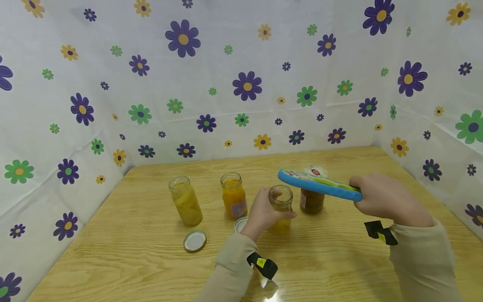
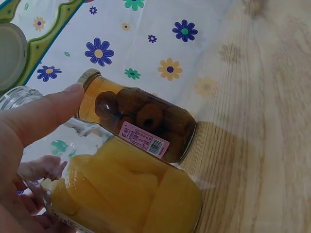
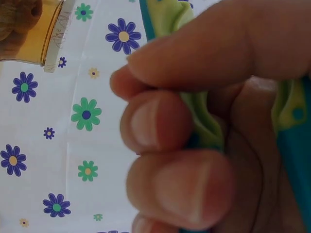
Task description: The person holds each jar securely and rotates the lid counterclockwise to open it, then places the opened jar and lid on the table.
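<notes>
Floral-printed white cloth [image 1: 211, 25]: hung behind and at the sides of the wood-grain table [image 1: 124, 256]

Lidless glass jar of pale yellow fruit [image 1: 188, 205]: stood upright at the left of the group

Metal lid [image 1: 195, 241]: laid flat just in front of that jar, pale inside turned up

Lidless glass jar of orange fruit [image 1: 232, 195]: stood upright, lilac label borne low on its side

Second lid [image 1: 239, 225]: laid on the table in front of the orange jar, partly covered by the left hand

Left hand [image 1: 263, 214]: fingers and thumb wrapped round the jar beside it; beige sleeve [image 1: 232, 260] worn, a black device [image 1: 263, 265] strapped at the wrist

Open glass jar of yellow fruit [image 1: 281, 207]: gripped by the left hand, base set on the table, fruit filled to below the shoulder

Lidded glass jar of dark brown round fruit [image 1: 312, 202]: stood just behind and to the right, pink barcode label seen from the left wrist

Blue-and-green jar opener [image 1: 320, 186]: held above the table, scalloped edges and a pale disc [image 2: 10, 54] seen from the left wrist

Right hand [image 1: 383, 199]: fingers curled tightly round the opener's handle end
</notes>
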`<state>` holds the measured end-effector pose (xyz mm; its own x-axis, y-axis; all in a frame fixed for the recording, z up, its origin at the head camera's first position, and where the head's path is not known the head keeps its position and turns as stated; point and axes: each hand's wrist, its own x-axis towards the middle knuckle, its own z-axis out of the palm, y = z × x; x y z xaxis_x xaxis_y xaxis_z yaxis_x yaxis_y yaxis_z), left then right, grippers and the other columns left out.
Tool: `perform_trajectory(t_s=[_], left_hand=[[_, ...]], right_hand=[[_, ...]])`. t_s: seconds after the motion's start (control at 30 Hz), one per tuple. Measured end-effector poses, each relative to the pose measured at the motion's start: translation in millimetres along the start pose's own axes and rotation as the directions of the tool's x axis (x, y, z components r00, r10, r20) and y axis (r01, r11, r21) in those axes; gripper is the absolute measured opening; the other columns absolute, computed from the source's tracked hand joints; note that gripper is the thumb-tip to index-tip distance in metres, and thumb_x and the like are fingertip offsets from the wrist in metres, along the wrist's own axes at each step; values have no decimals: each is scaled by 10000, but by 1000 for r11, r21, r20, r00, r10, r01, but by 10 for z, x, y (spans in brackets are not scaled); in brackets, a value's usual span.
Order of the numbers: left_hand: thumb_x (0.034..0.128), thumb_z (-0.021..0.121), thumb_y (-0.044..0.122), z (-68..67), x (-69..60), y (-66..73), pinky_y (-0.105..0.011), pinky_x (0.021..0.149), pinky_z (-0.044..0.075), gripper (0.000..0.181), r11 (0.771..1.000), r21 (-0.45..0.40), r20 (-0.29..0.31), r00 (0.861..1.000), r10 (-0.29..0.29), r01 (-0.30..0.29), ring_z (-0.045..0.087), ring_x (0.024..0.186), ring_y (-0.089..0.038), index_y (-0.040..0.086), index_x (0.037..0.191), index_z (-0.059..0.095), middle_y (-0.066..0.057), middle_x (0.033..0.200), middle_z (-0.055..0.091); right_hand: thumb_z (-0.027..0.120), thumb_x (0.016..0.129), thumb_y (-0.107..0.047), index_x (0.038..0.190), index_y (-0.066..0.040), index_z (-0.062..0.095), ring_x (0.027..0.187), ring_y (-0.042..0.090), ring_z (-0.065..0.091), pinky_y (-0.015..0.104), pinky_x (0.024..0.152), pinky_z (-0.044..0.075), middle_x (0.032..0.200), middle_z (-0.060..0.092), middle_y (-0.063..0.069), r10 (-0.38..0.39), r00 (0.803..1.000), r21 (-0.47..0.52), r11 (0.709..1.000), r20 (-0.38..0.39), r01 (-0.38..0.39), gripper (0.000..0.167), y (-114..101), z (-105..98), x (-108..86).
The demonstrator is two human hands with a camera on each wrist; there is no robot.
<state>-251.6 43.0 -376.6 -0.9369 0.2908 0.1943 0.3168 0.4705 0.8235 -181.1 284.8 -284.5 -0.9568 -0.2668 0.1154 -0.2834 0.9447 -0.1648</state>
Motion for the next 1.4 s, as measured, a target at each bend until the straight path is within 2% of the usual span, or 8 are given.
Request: perform_trajectory(t_s=[0.27, 0.4, 0.57, 0.73, 0.83, 1.0, 1.2, 1.4], left_hand=[[589, 826, 242, -31, 19, -62, -356, 894, 396, 672, 997, -52, -7, 999, -49, 49, 489, 1041, -226, 67, 1129, 467, -92, 1125, 533], [590, 827, 219, -20, 32, -70, -353, 866, 412, 656, 998, -48, -4, 999, -32, 31, 498, 1010, -216, 74, 1126, 476, -70, 1109, 533], [596, 823, 215, 8, 38, -86, -350, 849, 421, 596, 996, -78, -10, 999, -33, 32, 498, 995, -204, 109, 1067, 472, -33, 1069, 533], [675, 772, 168, -10, 91, -84, -361, 876, 409, 505, 999, -16, 1, 999, -32, 32, 471, 1075, -245, 120, 1097, 499, -18, 1103, 548], [699, 755, 180, -33, 174, -94, -371, 897, 394, 481, 999, 31, 35, 999, -28, 27, 451, 1113, -264, 109, 1106, 509, -27, 1130, 540], [655, 781, 261, -74, 318, -96, -374, 908, 388, 580, 999, 42, 108, 994, -34, 30, 449, 1118, -260, 88, 1127, 493, -52, 1138, 530], [670, 774, 238, -119, 424, -80, -371, 919, 378, 597, 997, 66, 187, 981, -41, 29, 433, 1132, -272, 81, 1160, 472, -62, 1179, 507], [673, 773, 217, -148, 497, -94, -363, 924, 374, 598, 996, 87, 218, 975, -44, 25, 430, 1134, -268, 76, 1168, 469, -72, 1197, 497]], right_hand=[[552, 707, -4, 675, -119, 476, 479, 110, 329, 247, 459, 265, 553, 379, -34, -79, 996, 64, 995, -36, 81, 142, 60, 34, 38], [534, 705, 24, 658, -124, 483, 470, 93, 301, 239, 464, 250, 536, 351, -49, -121, 992, 120, 985, -46, 126, 164, 148, 72, 27], [556, 726, -22, 683, -125, 541, 447, 77, 398, 227, 433, 312, 524, 438, -69, -161, 980, 276, 953, 116, 124, 113, 242, 162, 19], [580, 712, -42, 747, -63, 591, 464, 106, 479, 240, 431, 388, 542, 503, -27, -198, 915, 449, 893, 353, 21, 43, 323, 364, 41], [565, 676, 4, 741, -22, 597, 440, 99, 439, 228, 416, 366, 526, 481, -11, -174, 890, 467, 883, 421, -49, 77, 330, 505, 71], [484, 614, 54, 634, -51, 552, 404, 81, 363, 207, 409, 288, 466, 423, -26, -117, 878, 422, 901, 464, -103, 127, 248, 663, 136], [459, 599, 47, 591, -78, 515, 399, 73, 364, 190, 399, 292, 450, 420, -38, -117, 856, 380, 920, 503, -97, 137, 146, 750, 179], [538, 666, -28, 611, -74, 549, 404, 60, 400, 173, 401, 322, 461, 474, -35, -156, 839, 404, 911, 521, -82, 72, 101, 823, 204]])
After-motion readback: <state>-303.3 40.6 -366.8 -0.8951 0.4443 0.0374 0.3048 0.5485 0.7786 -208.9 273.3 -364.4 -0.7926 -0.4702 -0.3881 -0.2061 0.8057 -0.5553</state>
